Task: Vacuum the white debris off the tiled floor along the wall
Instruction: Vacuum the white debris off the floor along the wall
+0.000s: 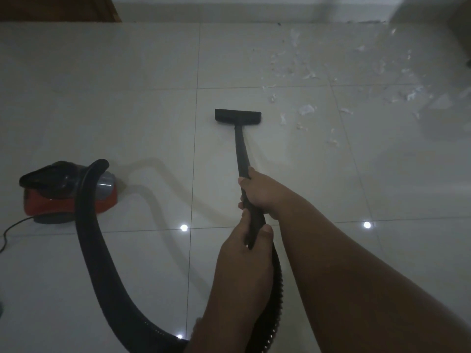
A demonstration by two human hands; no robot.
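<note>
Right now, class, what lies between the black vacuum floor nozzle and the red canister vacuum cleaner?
Head view: only bare glossy white floor tile, crossed by one grout line, lies between the black vacuum floor nozzle and the red canister vacuum cleaner.

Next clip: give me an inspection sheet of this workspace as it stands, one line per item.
Surface: glossy pale tiled floor, ceiling lights reflected.
Job's things: floor head flat on a tile, left of the white debris, which spreads toward the wall; red canister vacuum at left.
Clutter: nothing seen beyond the debris.
Grips: left hand and right hand both hold the wand, the right nearer the head.
Cables: black hose loops from canister to wand; thin cord at left edge.
Surroundings: brown wooden panel upper left; dark shape far right, unclear.
</note>
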